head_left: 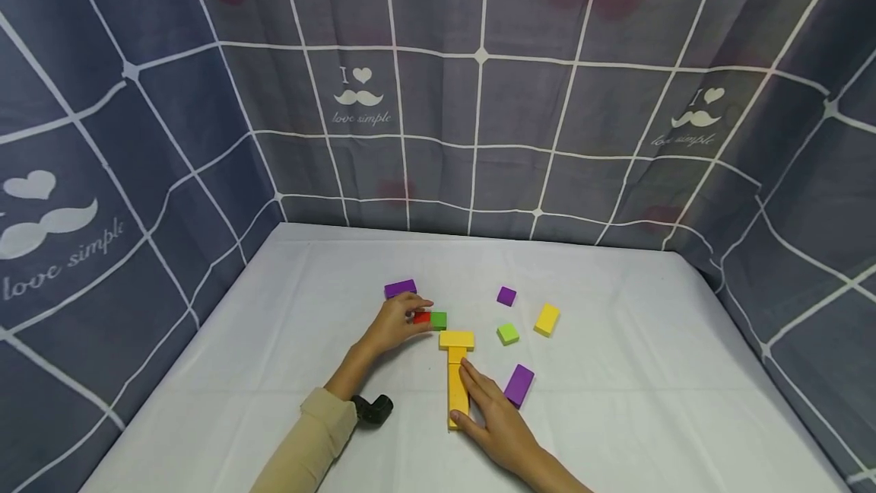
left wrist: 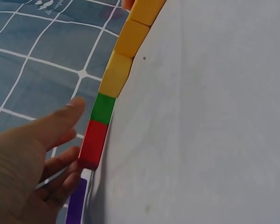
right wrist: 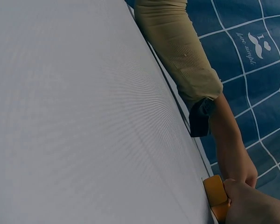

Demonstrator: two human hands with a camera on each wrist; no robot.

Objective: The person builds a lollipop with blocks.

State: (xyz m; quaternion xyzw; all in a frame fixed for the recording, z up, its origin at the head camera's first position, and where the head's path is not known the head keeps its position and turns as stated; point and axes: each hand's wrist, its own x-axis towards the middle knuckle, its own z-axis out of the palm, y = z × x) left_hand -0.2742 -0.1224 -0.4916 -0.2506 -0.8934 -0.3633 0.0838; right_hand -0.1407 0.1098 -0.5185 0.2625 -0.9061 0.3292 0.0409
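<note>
My left hand (head_left: 397, 322) is at a red block (head_left: 421, 318), which lies end to end with a green block (head_left: 439, 320). In the left wrist view, fingertips touch the end of the red block (left wrist: 93, 144), while the thumb stands apart from it. A yellow crosspiece (head_left: 456, 339) tops a column of yellow blocks (head_left: 458, 383), forming a T. Along that column rests my right hand (head_left: 503, 424), its fingers extended at the right side and the thumb near the lower end. The right wrist view shows only part of this hand beside yellow blocks (right wrist: 216, 191).
Behind the left hand lies a purple block (head_left: 400, 288). To the right are a small purple block (head_left: 506, 296), a light green block (head_left: 508, 334), a yellow block (head_left: 547, 320) and a longer purple block (head_left: 519, 385). Checked curtains (head_left: 438, 97) surround the white table (head_left: 616, 402).
</note>
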